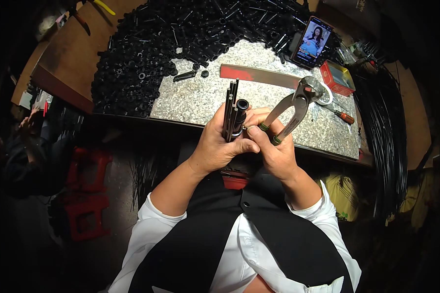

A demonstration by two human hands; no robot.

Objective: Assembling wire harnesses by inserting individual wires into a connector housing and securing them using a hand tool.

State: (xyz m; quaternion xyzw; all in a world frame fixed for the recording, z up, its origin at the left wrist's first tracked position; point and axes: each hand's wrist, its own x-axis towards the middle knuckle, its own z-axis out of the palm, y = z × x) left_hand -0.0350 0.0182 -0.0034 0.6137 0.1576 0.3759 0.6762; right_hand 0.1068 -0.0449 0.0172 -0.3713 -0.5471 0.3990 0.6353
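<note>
My left hand (213, 149) is closed round a black tubular part (241, 111) with a round open top, together with several thin black rods (231, 110) that stand up beside it. In my right hand (277, 155) is a pair of steel pincers (298, 105), its jaws pointing up and away and its green-coated handle ends inside my palm. My right thumb and fingertips meet at the side of the black part, touching a small piece too hidden to name. Both hands are close together in front of the bench's near edge.
A big heap of black tubular parts (132, 63) covers the far left of the speckled bench top (190, 100). Further right are a flat metal bar (269, 75), a phone (312, 43), a red box (337, 78), a screwdriver (344, 117) and long black rods (384, 127). Red stools (88, 215) stand lower left, near another person's hand (30, 119).
</note>
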